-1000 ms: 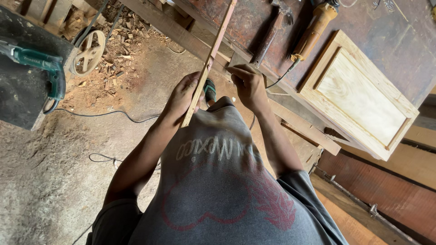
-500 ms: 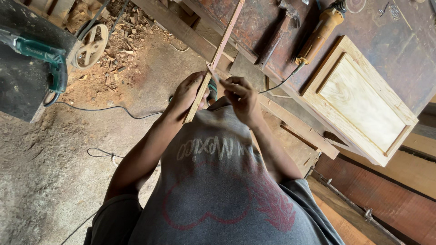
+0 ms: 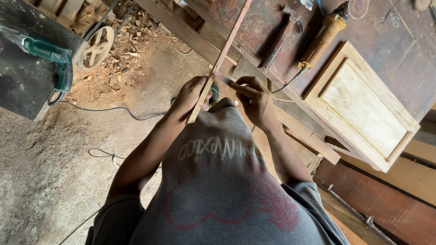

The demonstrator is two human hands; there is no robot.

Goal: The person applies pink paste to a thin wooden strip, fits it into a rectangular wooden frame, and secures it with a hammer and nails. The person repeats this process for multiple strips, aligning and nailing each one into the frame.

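Observation:
My left hand point(image 3: 190, 96) is closed around a long thin wooden strip point(image 3: 227, 43) that runs up and away across the workbench edge. My right hand point(image 3: 255, 99) is right beside it, fingers pinched together at the strip near a small dark thing I cannot make out. A green tool point(image 3: 214, 93) shows partly between my hands, mostly hidden by them and by my grey shirt.
On the dark workbench point(image 3: 399, 59) lie a framed wooden panel door point(image 3: 361, 106), a hammer point(image 3: 281, 41) and an orange-handled power tool point(image 3: 322, 38). A green power drill point(image 3: 43, 52) rests on a black surface at left. Wood chips, a small wheel point(image 3: 97, 47) and cables cover the dusty floor.
My right hand has shifted slightly left toward the strip and its fingers have pinched closer. My left hand keeps its hold on the strip.

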